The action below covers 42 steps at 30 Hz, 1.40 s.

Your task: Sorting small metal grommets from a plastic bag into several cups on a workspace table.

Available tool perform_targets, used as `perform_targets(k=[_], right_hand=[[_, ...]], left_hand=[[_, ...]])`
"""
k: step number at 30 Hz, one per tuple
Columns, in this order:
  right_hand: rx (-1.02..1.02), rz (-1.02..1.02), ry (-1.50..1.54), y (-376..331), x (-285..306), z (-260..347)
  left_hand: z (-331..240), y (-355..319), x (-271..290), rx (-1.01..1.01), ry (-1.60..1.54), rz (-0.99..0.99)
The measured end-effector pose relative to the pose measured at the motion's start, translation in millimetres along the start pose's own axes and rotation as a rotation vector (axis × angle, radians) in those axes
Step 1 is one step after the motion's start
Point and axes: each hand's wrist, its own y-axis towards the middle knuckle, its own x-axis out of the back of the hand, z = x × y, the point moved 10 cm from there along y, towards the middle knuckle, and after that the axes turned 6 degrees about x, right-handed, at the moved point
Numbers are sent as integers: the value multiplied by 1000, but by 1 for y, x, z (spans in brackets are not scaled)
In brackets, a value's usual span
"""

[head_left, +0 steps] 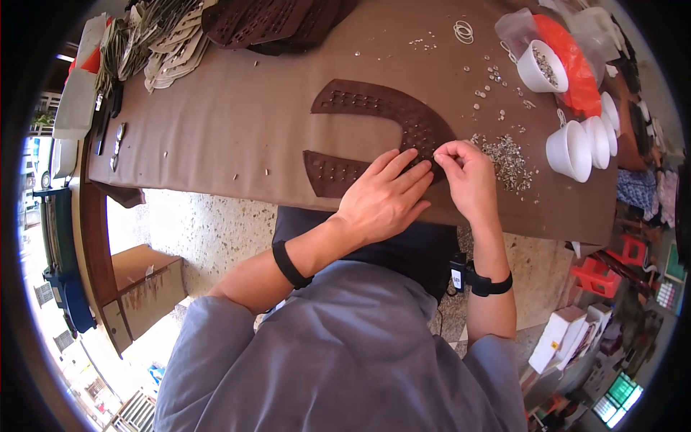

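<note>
A dark brown U-shaped leather piece [426, 124] lies flat on the cloth-covered table, its two ends toward the left. Rows of holes and small metal studs run along it. My left hand [384, 196] rests on its lower curve, fingers stretched out and palm down. At the curve's right edge, my right hand [469, 176] has thumb and forefinger pinched together; whatever is between the tips is too small to make out. Just right of that hand spreads a loose pile of small shiny metal studs [511, 162].
White cups [568, 151] stand at the right, one full of studs [541, 66], near a red plastic bag [568, 61]. Dark leather pieces [270, 25] and beige pieces [176, 47] are stacked at the far left. A small metal tool [117, 147] lies near the left edge.
</note>
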Motion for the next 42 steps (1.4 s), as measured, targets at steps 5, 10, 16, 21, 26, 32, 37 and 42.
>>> perform_targets(k=[5,10,16,21,26,32,37,42], right_hand=[[-2,5,-1,1,-6,-10],[-15,2,-49,4,-4,-3],[-32,-17,-61,6,-5,-7],[-122,34,-9,7,-10,-18],[-172,39,1,6,-11,-21],[-218,53,11,8,-11,-21],[-247,56,25,8,-12,-25],[-358,73,139,5,-13,-23]], left_hand=[[2,1,-1,24,2,9],[2,-1,0,20,-8,-39],[3,0,0,23,-8,-42],[3,-1,0,21,-8,-49],[3,-2,-1,23,-19,-47],[3,-1,0,22,-11,-50],[3,-1,-1,20,-14,-53],[4,-2,-1,20,-10,-54]])
